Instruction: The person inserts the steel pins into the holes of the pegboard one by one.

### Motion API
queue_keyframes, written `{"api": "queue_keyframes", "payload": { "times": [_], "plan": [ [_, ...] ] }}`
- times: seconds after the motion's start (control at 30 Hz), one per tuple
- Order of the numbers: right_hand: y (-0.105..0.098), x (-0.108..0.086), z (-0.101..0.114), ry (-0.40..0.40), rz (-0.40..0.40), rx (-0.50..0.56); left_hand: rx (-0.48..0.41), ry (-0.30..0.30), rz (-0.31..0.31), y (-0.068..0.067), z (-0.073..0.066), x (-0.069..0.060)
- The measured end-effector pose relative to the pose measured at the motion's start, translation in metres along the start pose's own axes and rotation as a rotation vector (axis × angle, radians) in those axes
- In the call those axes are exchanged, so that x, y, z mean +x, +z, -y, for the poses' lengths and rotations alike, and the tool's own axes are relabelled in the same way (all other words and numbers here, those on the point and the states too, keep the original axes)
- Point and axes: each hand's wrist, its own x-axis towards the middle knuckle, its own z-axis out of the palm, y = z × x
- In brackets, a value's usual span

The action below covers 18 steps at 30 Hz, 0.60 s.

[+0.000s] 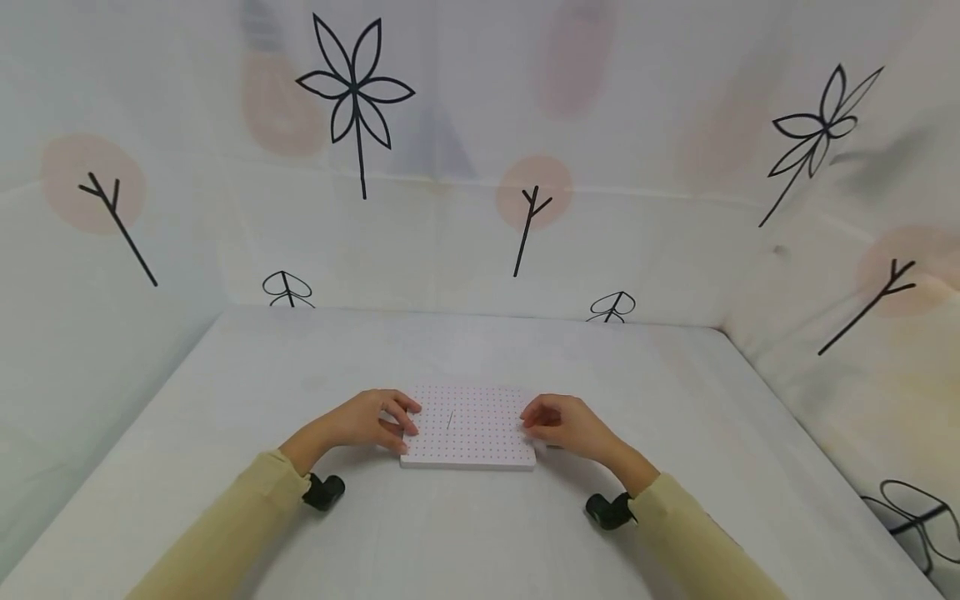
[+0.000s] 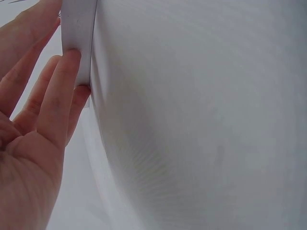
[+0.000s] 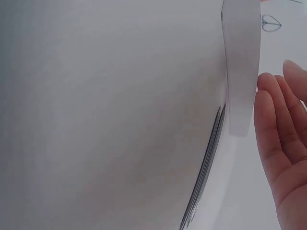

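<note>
A flat white board (image 1: 487, 446) dotted with a grid of small holes lies on the table. From its left half a thin needle-like stick (image 1: 450, 421) sticks up, slightly tilted. My left hand (image 1: 378, 419) is at the board's left edge; in the left wrist view its fingertips touch the white side face. At the opposite edge is my right hand (image 1: 567, 427), fingers loosely bent, nothing visible between them. The right wrist view shows its fingertips against or very near the board's side, thumb apart. Several thin dark needle-like rods (image 3: 204, 167) lie bundled on the table beside the board.
A white cloth-like surface covers the table (image 1: 450, 533). Pale curtains (image 1: 435, 242) printed with black line flowers and twigs hang behind and at both sides. Black wrist devices (image 1: 324, 492) sit below both hands, near the yellow sleeves (image 1: 232, 525).
</note>
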Motion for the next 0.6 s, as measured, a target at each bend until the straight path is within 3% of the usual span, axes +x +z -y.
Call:
{"api": "queue_keyframes", "payload": {
  "times": [0.6],
  "plan": [
    [-0.018, -0.011, -0.018, 0.034, 0.014, -0.078, 0.006, -0.009, -0.004, 0.0, -0.001, 0.0]
  ]
}}
